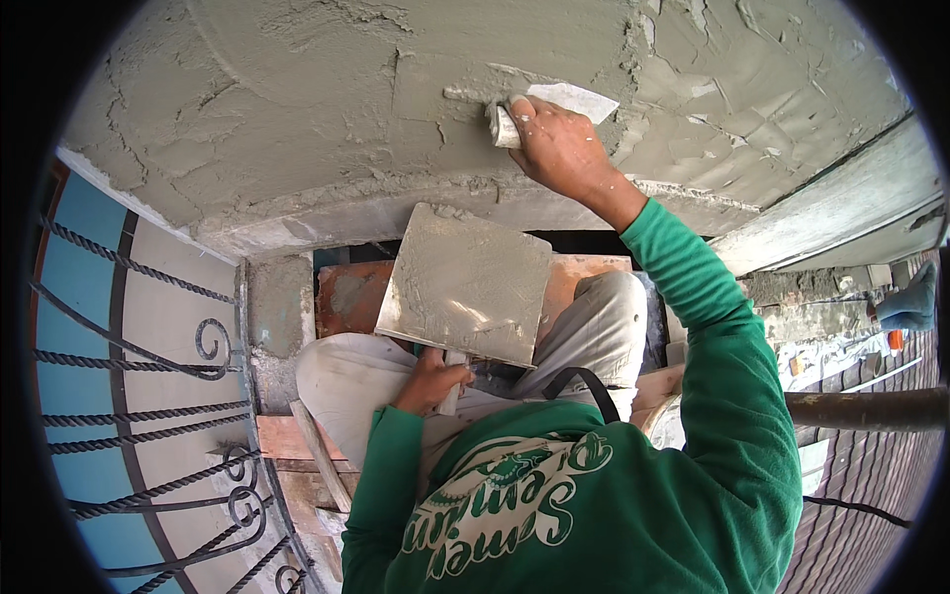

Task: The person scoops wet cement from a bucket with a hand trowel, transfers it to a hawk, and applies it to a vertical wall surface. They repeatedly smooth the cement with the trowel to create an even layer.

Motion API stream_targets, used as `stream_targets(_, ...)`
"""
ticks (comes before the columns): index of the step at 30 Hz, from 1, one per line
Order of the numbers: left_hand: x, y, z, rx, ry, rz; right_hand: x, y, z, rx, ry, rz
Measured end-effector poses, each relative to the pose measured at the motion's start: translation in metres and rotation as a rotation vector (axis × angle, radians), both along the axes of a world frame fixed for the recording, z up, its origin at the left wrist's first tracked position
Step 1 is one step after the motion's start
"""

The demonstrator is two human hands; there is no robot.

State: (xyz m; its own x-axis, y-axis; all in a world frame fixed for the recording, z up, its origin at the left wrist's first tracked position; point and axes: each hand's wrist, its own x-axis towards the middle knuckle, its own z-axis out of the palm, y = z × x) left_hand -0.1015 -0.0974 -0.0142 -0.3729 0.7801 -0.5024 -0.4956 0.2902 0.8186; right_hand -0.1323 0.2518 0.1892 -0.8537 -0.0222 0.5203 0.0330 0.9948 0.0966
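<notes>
My right hand [561, 147] is closed round the pale handle of a trowel [579, 100], whose blade lies against the wet grey plaster on the wall [327, 109]. A raised streak of plaster runs beside the blade. Lower down, my left hand [431, 381] grips the handle of a square plasterer's hawk [465, 282], held over my lap below the wall's bottom edge. Its flat face carries a thin smear of plaster, with a small lump along the far edge. Rougher, ridged plaster covers the wall to the right.
A black twisted-iron railing [148, 361] stands close on my left. Wooden boards [297, 436] lie beneath me. A brown pole [866, 410] juts in from the right, above a ridged roof [881, 475]. A blue cloth-like item [908, 300] shows at the far right.
</notes>
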Motion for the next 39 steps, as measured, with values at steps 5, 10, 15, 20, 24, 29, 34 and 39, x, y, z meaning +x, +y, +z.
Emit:
stream_targets(5, -0.003, 0.023, 0.006, -0.015, -0.045, 0.037, 0.049, 0.072, 0.042, -0.067, 0.285, -0.147)
stream_targets(10, 0.001, 0.064, 0.015, -0.013, -0.064, -0.003, 0.091, 0.103, -0.025, -0.183, 0.15, -0.063)
stream_targets(15, 0.024, 0.104, 0.039, -0.036, -0.111, 0.009, 0.093, 0.166, -0.034, -0.225, 0.139, -0.12)
stream_targets(20, 0.031, 0.115, 0.033, 0.054, -0.206, -0.061, 0.146, 0.225, 0.009, -0.223, 0.359, -0.314)
stream_targets(24, 0.034, 0.099, 0.012, 0.027, -0.156, -0.118, 0.203, 0.211, 0.026, -0.364, 0.518, -0.249)
stream_targets(29, 0.045, 0.085, 0.004, -0.021, -0.128, -0.023, 0.215, 0.106, -0.005, -0.585, -0.039, -0.045)
stream_targets(34, 0.073, 0.106, -0.006, 0.068, -0.144, 0.013, 0.274, 0.105, -0.052, -0.768, -0.225, -0.244)
stream_targets(39, 0.126, 0.147, -0.033, 0.079, -0.1, 0.164, 0.447, 0.204, -0.089, -0.623, -0.077, -0.731)
